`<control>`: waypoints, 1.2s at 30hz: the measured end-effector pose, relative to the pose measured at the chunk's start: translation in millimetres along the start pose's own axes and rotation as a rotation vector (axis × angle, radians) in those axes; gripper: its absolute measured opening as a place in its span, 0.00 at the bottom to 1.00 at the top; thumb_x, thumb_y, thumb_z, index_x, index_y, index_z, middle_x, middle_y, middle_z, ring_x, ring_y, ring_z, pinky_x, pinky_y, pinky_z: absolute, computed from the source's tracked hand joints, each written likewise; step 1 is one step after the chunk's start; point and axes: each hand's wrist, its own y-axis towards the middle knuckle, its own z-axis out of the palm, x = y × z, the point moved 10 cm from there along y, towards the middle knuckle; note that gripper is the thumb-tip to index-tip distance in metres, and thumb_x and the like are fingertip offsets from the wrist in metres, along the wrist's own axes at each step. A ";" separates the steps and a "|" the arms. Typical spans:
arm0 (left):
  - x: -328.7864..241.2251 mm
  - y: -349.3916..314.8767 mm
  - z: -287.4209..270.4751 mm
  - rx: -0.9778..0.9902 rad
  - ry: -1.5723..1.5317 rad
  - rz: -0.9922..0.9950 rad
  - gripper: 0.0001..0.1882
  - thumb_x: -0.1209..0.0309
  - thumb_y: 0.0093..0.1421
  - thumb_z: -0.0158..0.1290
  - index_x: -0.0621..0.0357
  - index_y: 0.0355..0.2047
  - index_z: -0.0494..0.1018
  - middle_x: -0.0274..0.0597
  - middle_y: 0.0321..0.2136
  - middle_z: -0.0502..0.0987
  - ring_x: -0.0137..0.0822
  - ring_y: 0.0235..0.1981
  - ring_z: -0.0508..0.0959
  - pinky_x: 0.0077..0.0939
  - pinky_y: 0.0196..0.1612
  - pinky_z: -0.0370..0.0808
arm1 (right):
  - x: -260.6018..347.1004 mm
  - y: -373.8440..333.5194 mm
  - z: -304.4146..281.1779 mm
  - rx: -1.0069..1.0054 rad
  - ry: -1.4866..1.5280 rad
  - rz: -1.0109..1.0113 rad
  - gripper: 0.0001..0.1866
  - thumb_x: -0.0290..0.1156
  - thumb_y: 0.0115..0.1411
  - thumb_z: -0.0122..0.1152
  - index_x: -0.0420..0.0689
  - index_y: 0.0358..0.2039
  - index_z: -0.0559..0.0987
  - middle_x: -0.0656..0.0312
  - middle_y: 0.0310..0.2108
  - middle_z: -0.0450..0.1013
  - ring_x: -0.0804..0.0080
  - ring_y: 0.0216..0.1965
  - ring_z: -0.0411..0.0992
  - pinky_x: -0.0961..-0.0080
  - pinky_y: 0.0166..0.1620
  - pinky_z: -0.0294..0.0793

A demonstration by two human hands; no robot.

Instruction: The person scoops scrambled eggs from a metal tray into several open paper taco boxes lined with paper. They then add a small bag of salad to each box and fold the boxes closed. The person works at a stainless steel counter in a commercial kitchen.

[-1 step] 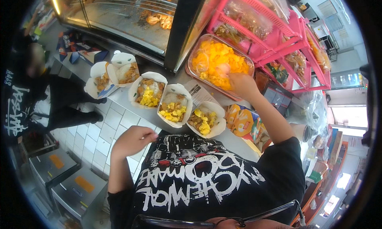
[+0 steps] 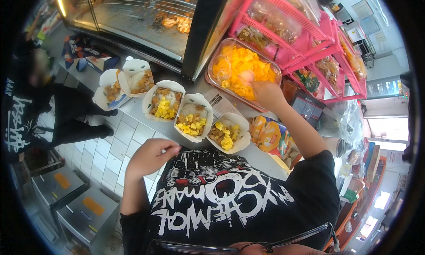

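Observation:
At the right, my right hand (image 2: 268, 95) reaches into a clear-lidded tray (image 2: 280, 77) heaped with yellow food pieces (image 2: 241, 62), which look like scrambled egg. Its fingertips are hidden there, so I cannot tell what they hold. My left hand (image 2: 150, 158) hovers in front of my shirt, fingers loosely curled, with nothing visible in it. Between the hands stand open white food boxes: the nearest box (image 2: 244, 142), the middle box (image 2: 206, 108) and another box (image 2: 150, 114) hold meat and yellow pieces. Farther left, two boxes, a left box (image 2: 101, 100) and a right box (image 2: 133, 68), show rice and meat without yellow pieces.
A glass-fronted display case (image 2: 190, 46) stands behind the boxes. Pink racks (image 2: 305, 55) with bagged goods rise beyond the tray. Printed cartons (image 2: 270, 135) lie right of the nearest box. Another person (image 2: 35, 100) stands at the left. Folded dark boxes (image 2: 88, 55) sit at the counter's far left.
My left hand has shifted slightly up and to the right. My right hand stays at the tray, almost unmoved.

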 end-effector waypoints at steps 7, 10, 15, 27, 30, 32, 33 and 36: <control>-78.6 112.3 21.4 -0.220 0.666 0.333 0.12 0.69 0.61 0.46 0.62 0.36 0.77 0.49 0.34 0.77 0.45 0.44 0.75 0.39 0.48 0.70 | 36.2 32.8 36.9 0.414 -0.123 -0.141 0.08 0.26 0.53 0.52 0.39 0.31 0.78 0.52 0.27 0.77 0.55 0.30 0.77 0.63 0.33 0.76; -51.6 179.6 36.6 -0.129 0.918 0.164 0.22 0.72 0.59 0.45 0.66 0.53 0.67 0.50 0.53 0.71 0.44 0.58 0.68 0.41 0.55 0.66 | 42.8 25.7 39.0 0.668 -0.194 -0.270 0.08 0.26 0.53 0.52 0.38 0.28 0.79 0.49 0.29 0.77 0.52 0.33 0.77 0.62 0.37 0.76; -5.7 222.5 54.9 0.096 1.066 -0.061 0.32 0.70 0.59 0.43 0.67 0.64 0.55 0.51 0.67 0.54 0.39 0.68 0.55 0.40 0.60 0.59 | 30.5 24.3 40.4 0.668 0.052 -0.027 0.09 0.28 0.52 0.54 0.39 0.29 0.80 0.46 0.30 0.77 0.49 0.34 0.77 0.61 0.39 0.76; -9.2 227.7 51.6 0.046 1.081 0.007 0.26 0.70 0.55 0.48 0.63 0.56 0.69 0.48 0.58 0.69 0.39 0.64 0.63 0.39 0.57 0.63 | -26.4 23.4 76.6 0.775 0.666 -0.002 0.15 0.43 0.64 0.55 0.45 0.36 0.82 0.53 0.29 0.77 0.68 0.32 0.74 0.68 0.39 0.71; -9.8 227.5 52.4 -0.013 1.096 0.075 0.25 0.69 0.55 0.49 0.64 0.53 0.71 0.47 0.55 0.73 0.39 0.61 0.67 0.39 0.57 0.64 | -35.5 22.4 77.3 0.646 0.844 0.080 0.14 0.43 0.64 0.56 0.46 0.38 0.83 0.60 0.29 0.77 0.72 0.29 0.71 0.71 0.37 0.70; -0.4 232.1 54.8 0.088 1.069 0.018 0.25 0.69 0.55 0.49 0.64 0.53 0.71 0.47 0.54 0.73 0.39 0.60 0.68 0.37 0.56 0.66 | -44.6 16.4 84.0 0.598 0.839 0.164 0.14 0.42 0.64 0.55 0.47 0.40 0.83 0.64 0.27 0.76 0.73 0.27 0.70 0.72 0.34 0.70; 0.1 234.4 54.7 0.117 1.089 0.010 0.25 0.69 0.55 0.49 0.64 0.53 0.71 0.48 0.54 0.73 0.38 0.59 0.69 0.37 0.55 0.66 | -47.2 13.3 85.1 0.577 0.903 0.193 0.14 0.42 0.65 0.55 0.47 0.41 0.82 0.66 0.24 0.73 0.76 0.25 0.67 0.75 0.31 0.67; 2.4 235.2 55.7 0.232 1.046 -0.071 0.23 0.69 0.55 0.49 0.64 0.51 0.72 0.48 0.52 0.74 0.39 0.56 0.72 0.36 0.54 0.69 | -57.6 -7.2 95.4 0.611 1.121 0.429 0.15 0.40 0.66 0.53 0.45 0.44 0.80 0.70 0.19 0.64 0.82 0.21 0.60 0.82 0.24 0.59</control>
